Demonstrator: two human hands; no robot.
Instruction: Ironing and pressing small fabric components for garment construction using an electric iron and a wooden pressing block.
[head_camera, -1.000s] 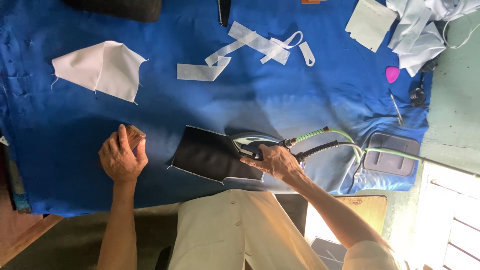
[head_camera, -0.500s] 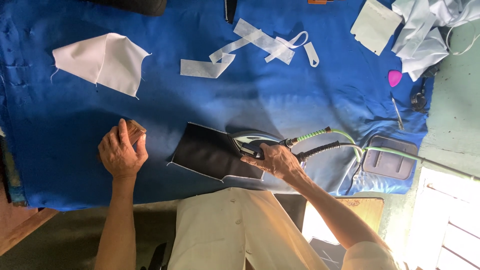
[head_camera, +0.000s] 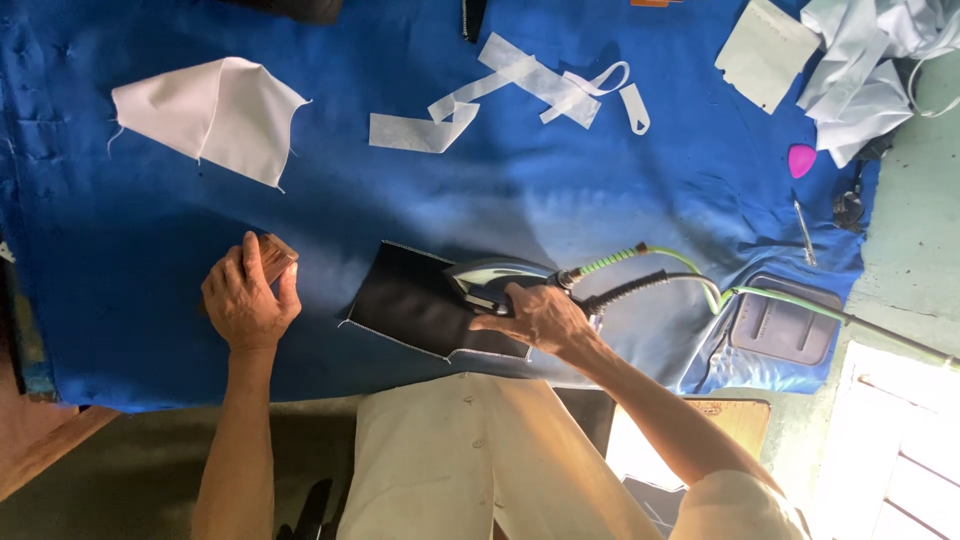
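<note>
Blue cloth-covered bench (head_camera: 600, 200) fills my view. On it, nearest me, lies a black rectangular fabric panel with white stitched edges (head_camera: 415, 305). A silver steel iron (head_camera: 500, 280) sits on the panel's right end; my right hand (head_camera: 540, 318) is clamped on its handle. Left of the panel, my left hand (head_camera: 245, 300) rests fingers together on a small brown wooden block (head_camera: 275, 258).

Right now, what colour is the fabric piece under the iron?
Black fabric piece with light stitched edges, in the head view.
</note>
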